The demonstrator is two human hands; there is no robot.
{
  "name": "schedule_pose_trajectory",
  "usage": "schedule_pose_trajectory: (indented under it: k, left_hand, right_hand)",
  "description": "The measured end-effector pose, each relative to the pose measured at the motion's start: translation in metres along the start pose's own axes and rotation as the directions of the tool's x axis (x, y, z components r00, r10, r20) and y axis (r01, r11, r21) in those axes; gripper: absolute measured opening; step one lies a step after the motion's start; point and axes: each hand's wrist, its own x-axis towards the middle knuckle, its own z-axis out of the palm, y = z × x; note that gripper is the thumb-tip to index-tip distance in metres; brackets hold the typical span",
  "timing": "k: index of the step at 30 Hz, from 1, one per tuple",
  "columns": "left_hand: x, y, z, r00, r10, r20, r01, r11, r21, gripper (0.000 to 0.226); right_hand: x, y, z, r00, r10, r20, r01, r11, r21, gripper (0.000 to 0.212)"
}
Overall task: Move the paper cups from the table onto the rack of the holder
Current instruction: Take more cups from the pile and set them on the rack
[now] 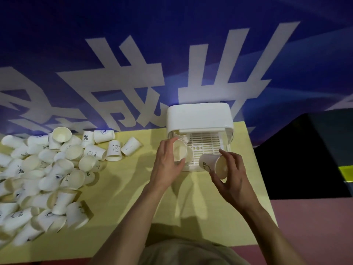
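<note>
A white cup holder (pixel 198 116) stands at the far side of the yellow table (pixel 122 197), its slotted rack (pixel 205 145) pulled out toward me. My left hand (pixel 166 162) grips a white paper cup (pixel 179 152) at the rack's left front edge, mouth facing me. My right hand (pixel 232 175) holds another printed paper cup (pixel 213 164) on its side at the rack's right front corner. One more cup (pixel 178 133) sits under the holder's lid at the back left.
A big heap of several white paper cups (pixel 47 173) covers the table's left half. A blue banner with white characters (pixel 133 73) hangs behind. The table's right edge (pixel 259 178) drops to a dark floor.
</note>
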Motion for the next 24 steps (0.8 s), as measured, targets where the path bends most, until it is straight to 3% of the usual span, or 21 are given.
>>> schedule_pose_trajectory:
  k: [8,15,20,24]
  left_hand:
    - [0.010,0.004,0.035,0.996,-0.089,0.021,0.087,0.994,0.068,0.075]
    - [0.016,-0.005,0.059,0.964,-0.227,0.138,0.180,0.941,0.287,0.081]
    - [0.022,-0.015,0.068,0.923,-0.285,0.260,0.203,0.932,0.299,0.086]
    - [0.026,-0.019,0.069,0.920,-0.286,0.269,0.209,0.937,0.281,0.085]
  right_hand:
    - [-0.001,0.028,-0.024,1.000,-0.002,0.010,0.002,0.999,0.039,0.065]
    - [0.008,0.045,-0.027,0.999,-0.026,0.041,0.025,1.000,0.016,0.068]
    - [0.028,0.045,-0.023,0.996,-0.070,0.063,0.067,0.996,0.052,0.065]
    - [0.044,0.036,-0.011,0.986,-0.131,0.107,0.126,0.991,0.051,0.062]
